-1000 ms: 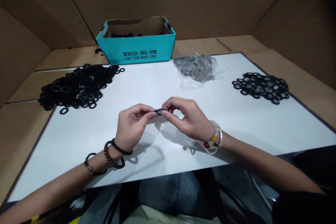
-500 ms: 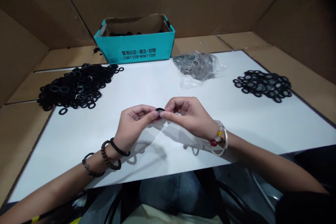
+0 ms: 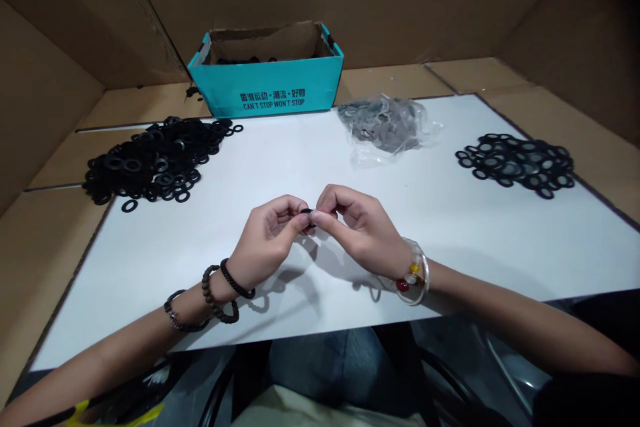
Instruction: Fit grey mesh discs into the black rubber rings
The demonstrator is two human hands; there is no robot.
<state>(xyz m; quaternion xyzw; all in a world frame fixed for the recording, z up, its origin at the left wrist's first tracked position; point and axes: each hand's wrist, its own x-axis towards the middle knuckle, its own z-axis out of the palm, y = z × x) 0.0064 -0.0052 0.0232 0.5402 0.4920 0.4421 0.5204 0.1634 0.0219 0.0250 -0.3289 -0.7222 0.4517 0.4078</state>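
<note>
Covering the black ring (image 3: 306, 211) more, left hand (image 3: 267, 237) and right hand (image 3: 363, 230) are pinching it; I'm reading adjustment, next needing steady pressure.

Black ring (image 3: 307, 211): mostly covered by my grip, just a dark edge peeking out!
Ring's spot: midair, pinched between my left hand (image 3: 270, 235) and right hand (image 3: 367, 225).

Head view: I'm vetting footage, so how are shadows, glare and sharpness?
Head view: soft shadows on the white tabletop below the left hand and right hand; pale glints on the clear bag; the pinched black ring too small for fine detail.
</note>
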